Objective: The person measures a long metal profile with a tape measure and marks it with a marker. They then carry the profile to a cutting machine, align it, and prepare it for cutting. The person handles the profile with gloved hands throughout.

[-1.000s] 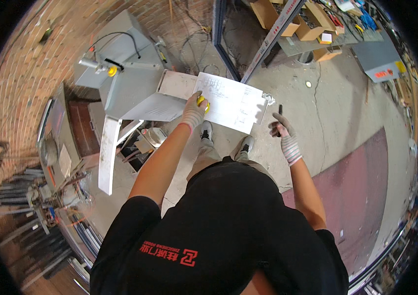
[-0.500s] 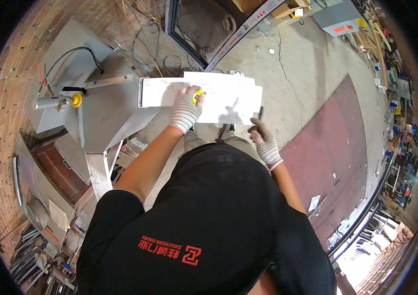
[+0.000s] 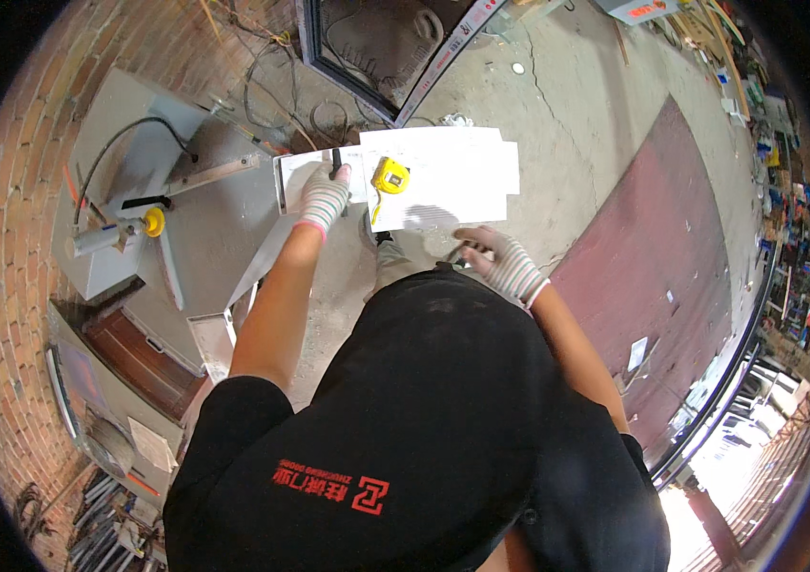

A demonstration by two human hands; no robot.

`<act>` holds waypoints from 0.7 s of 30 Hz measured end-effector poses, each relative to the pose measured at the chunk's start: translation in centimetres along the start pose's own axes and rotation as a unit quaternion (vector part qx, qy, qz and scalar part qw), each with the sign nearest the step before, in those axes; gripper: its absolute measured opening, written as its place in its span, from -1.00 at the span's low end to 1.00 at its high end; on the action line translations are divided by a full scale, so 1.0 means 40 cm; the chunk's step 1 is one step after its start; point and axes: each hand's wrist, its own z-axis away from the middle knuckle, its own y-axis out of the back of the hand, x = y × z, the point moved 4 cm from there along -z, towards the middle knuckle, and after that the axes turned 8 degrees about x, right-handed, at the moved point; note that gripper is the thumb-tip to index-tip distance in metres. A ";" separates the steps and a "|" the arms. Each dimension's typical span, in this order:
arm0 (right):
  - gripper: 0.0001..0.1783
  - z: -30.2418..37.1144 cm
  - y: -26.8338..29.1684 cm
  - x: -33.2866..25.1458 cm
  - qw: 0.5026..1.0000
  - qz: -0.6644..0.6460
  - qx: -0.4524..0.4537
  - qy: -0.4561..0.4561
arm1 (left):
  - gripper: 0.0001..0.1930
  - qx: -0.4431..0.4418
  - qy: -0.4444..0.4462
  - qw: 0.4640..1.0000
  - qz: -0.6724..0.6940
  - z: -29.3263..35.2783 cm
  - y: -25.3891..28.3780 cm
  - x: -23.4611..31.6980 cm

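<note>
On top of the white paper sheets (image 3: pixel 457 172), the yellow tape measure (image 3: pixel 392 176) sits free of both hands. Just left of it, over the white bar (image 3: pixel 292 174), my left hand (image 3: pixel 324 195) has its fingers closed round a black pen-shaped tool (image 3: pixel 336 160). Nearer me, my right hand (image 3: pixel 495 255) is half curled; whether it grips anything, I can't tell. So, as I judge it: sheets laid out, tape set down, tool ready; how much marking is left, I can't make out.

Lower-right glare; papers (image 3: pixel 462 176) bright (rim bent, black).
</note>
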 end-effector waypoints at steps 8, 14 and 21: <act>-0.61 0.388 0.000 0.649 0.940 -0.051 0.215 -0.259 | -0.68 0.032 -0.138 0.966 -0.217 -0.082 0.057 0.074; -0.51 0.857 -0.229 0.964 0.834 -0.012 0.246 -0.494 | -0.58 0.080 -0.331 0.924 -0.173 0.219 -0.125 0.350; -0.56 1.079 -0.467 1.080 0.806 -0.150 0.216 -0.530 | -0.70 -0.164 -0.475 0.849 -0.162 0.557 -0.685 0.518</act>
